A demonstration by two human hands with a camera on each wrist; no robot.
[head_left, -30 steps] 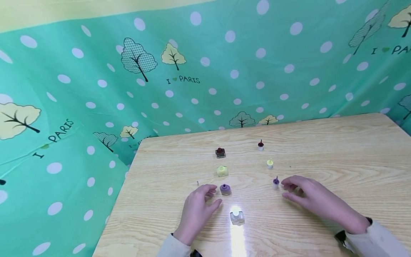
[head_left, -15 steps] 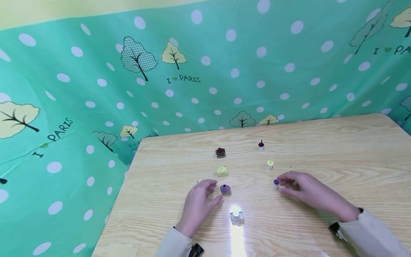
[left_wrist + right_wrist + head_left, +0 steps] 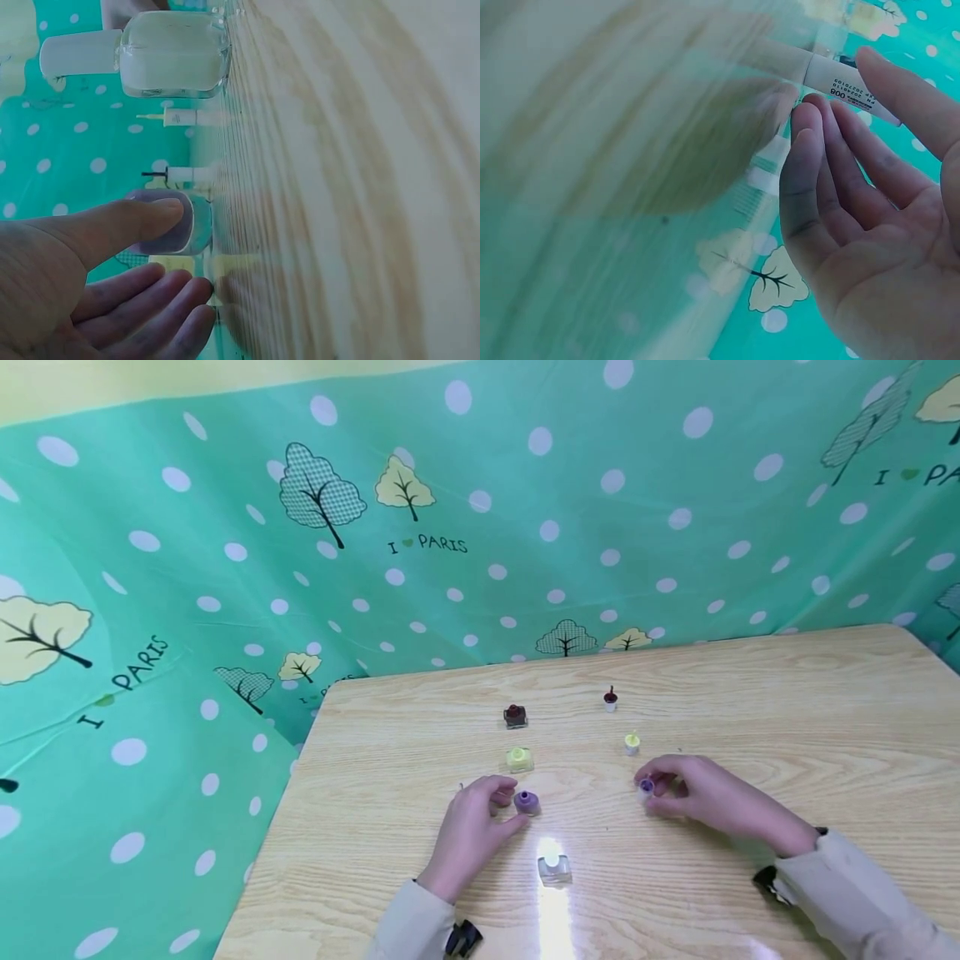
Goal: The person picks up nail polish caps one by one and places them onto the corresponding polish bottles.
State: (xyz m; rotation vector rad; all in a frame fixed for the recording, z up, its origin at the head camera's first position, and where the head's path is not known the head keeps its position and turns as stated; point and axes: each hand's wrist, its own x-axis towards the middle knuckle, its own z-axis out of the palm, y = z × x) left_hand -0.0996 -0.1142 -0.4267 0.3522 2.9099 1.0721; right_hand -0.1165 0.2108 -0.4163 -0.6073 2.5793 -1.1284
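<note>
My left hand is beside an uncapped purple nail polish bottle, fingers on its far left and thumb at its near side. In the left wrist view the thumb overlaps this bottle, while the other fingers lie loosely apart from it. My right hand surrounds a white nail polish cap whose purple brush end points up. The right wrist view shows printed text on that cap, with the thumb over it and fingertips close by; firm contact cannot be made out.
A capped clear bottle stands nearest. Behind are an uncapped pale yellow bottle and a dark brown one. Upturned caps with yellow and dark red brushes stand right. A patterned green cloth hangs behind the wooden table.
My right hand has moved left until its fingers and thumb stand around the purple-brushed cap. The left hand has shifted slightly right, closer to the purple bottle.
</note>
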